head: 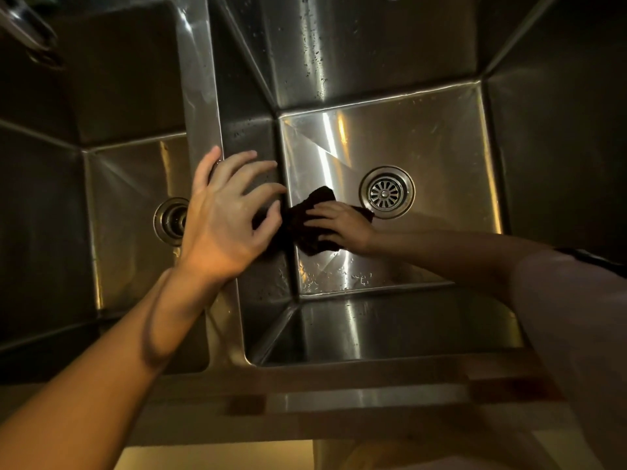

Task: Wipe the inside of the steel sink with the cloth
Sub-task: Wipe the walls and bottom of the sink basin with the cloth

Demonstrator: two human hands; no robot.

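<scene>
I look straight down into a deep steel sink (424,137) with a round drain (387,192) in its floor. A dark cloth (310,228) lies on the sink floor at the left wall, beside the drain. My right hand (342,225) presses flat on the cloth with its fingers spread. My left hand (225,215) rests on the divider (200,106) between the two basins, fingers spread and loosely bent over the sink's left wall, holding nothing.
A second steel basin (125,215) with its own drain (171,221) lies to the left. Water drops dot the sink's back wall and front floor. A tap part (23,25) shows at top left. The steel front rim (356,371) runs below.
</scene>
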